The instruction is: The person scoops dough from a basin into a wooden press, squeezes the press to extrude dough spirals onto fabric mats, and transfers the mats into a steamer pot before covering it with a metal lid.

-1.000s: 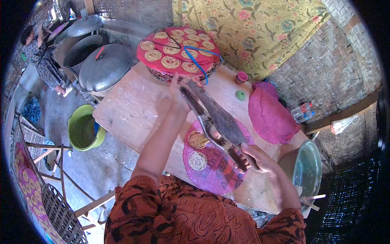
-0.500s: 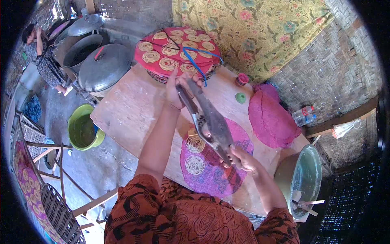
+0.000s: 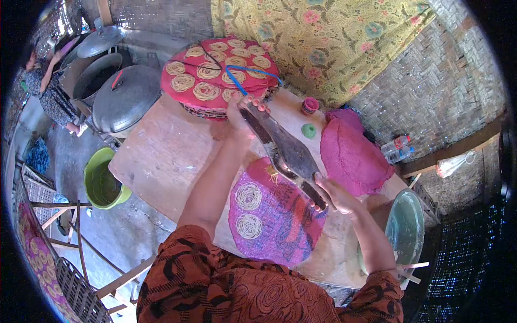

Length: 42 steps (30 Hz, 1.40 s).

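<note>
A long dark press (image 3: 288, 151) with a metal middle slants above the table. My left hand (image 3: 242, 116) is wrapped round its upper end, and my right hand (image 3: 335, 195) grips its lower end. Below it lies a round purple sheet (image 3: 269, 239) with printed marks. Two coiled noodle rounds sit on the sheet's left side, an upper one (image 3: 248, 196) and a lower one (image 3: 249, 226). Some yellowish strands (image 3: 272, 173) hang under the press's middle, above the sheet.
Noodle coils cover a red-topped round basket (image 3: 177, 97) at the back. Pink cloth (image 3: 353, 156), a green ball (image 3: 308, 131) and a red jar (image 3: 309, 105) lie right. A tub (image 3: 406, 226) stands front right, a green basin (image 3: 94, 180) left. Another person (image 3: 51, 97) is near large pots.
The press and both hands have shifted right relative to the sheet, off the upper coil. That coil now shows whole, with short strands under the press. The camera view has shifted too.
</note>
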{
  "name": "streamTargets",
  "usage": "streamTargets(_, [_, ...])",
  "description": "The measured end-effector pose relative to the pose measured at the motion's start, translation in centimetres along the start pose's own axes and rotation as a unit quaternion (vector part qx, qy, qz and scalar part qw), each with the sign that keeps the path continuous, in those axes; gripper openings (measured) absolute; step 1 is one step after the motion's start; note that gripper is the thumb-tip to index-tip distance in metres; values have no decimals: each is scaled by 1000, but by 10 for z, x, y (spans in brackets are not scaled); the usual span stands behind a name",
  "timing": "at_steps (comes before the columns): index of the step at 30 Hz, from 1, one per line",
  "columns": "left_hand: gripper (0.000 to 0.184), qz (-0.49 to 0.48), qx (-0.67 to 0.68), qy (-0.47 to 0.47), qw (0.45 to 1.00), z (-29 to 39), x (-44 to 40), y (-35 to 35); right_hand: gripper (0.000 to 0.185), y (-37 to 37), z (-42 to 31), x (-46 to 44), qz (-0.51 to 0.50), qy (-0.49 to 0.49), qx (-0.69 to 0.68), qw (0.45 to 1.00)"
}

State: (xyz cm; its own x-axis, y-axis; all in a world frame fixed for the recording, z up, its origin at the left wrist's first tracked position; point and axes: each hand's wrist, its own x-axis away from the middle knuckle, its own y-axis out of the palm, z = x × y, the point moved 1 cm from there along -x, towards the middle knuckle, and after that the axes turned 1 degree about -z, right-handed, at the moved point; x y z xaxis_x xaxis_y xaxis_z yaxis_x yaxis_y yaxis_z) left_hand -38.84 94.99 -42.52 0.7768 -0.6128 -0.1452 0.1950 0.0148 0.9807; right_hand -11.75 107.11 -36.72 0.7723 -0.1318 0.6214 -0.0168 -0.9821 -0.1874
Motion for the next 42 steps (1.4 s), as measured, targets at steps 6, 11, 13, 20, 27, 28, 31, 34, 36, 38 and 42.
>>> streamTargets(6, [33, 37, 4, -14, 999, -12, 9, 8, 58, -10, -11, 28, 3, 44, -12, 999])
streamTargets(11, [37, 12, 14, -8, 1000, -9, -5, 17, 56, -6, 1, 11, 55, -11, 5, 998])
streamTargets(13, [38, -15, 21, -22, 999, -1, -4, 23, 56, 4, 8, 4, 29, -59, -26, 998])
streamTargets(20, [39, 55, 5, -38, 998, -21, 7, -7, 57, -3, 18, 13, 35, 2, -37, 999])
streamTargets(27, [40, -32, -30, -91, 995, -26, -18, -11, 58, -2, 73, -37, 90, -47, -23, 995])
streamTargets(28, [39, -57, -59, -115, 990, -24, -19, 1, 58, 2, 70, -38, 82, -85, -39, 992])
streamTargets(31, [38, -22, -97, -84, 991, -33, -19, 50, 59, -6, 65, -30, 68, -103, -88, 988])
streamTargets(34, [36, -19, -48, -102, 993, -46, -28, 36, 62, -23, 38, 2, -39, -39, -169, 984])
streamTargets(36, [33, -19, 5, -104, 994, -62, -31, 14, 63, -33, 28, 16, -10, -7, -133, 991])
streamTargets(38, [35, -2, 41, -113, 993, -87, -36, -22, 65, -40, 28, 21, 26, 49, -100, 993])
streamTargets(42, [36, 37, 72, -113, 990, -99, -41, -29, 66, -53, 39, 10, 72, 78, -58, 993])
